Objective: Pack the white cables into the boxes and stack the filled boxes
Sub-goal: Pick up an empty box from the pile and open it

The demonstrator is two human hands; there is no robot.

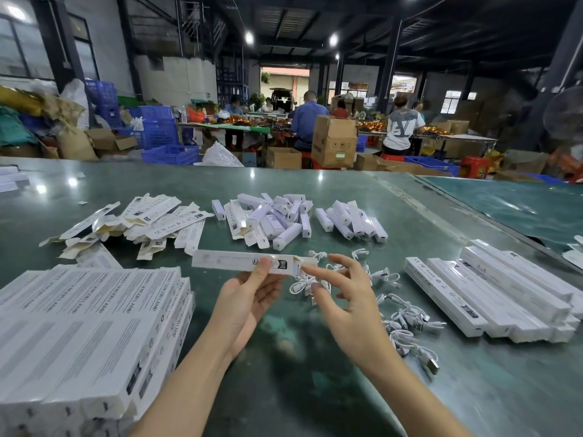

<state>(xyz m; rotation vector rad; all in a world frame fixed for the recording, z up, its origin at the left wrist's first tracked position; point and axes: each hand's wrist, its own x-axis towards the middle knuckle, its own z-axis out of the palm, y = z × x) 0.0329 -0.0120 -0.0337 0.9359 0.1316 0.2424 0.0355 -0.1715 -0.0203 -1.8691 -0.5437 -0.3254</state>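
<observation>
Head view looks down on a green table (284, 389) where the left hand (249, 298) pinches a long white box (246, 261) between thumb on top and curled fingers beneath, holding it level and crosswise above the table. The right hand (344, 298) has its fingers spread and loosely bent; its forefinger tip touches the open flap at the box's right end, and it grips nothing that can be seen. White cables (407, 320) lie in small coiled bundles just behind and to the right of that hand, some partly hidden by its fingers. At lower left sits a stack of boxes (88, 329) printed "SMART SENSOR LAMP", its near edge cut off by the frame. A second row of boxes (492, 298) lies at right, with "CE FC RoHS" marks on one end. Flat unfolded cartons (142, 225) are heaped at upper left, also showing "CE FC RoHS"; the smaller print is too blurred to read. Short white boxes (271, 219) are piled at the centre, with another small group (351, 219) beside them. The label on the held box is illegible.
</observation>
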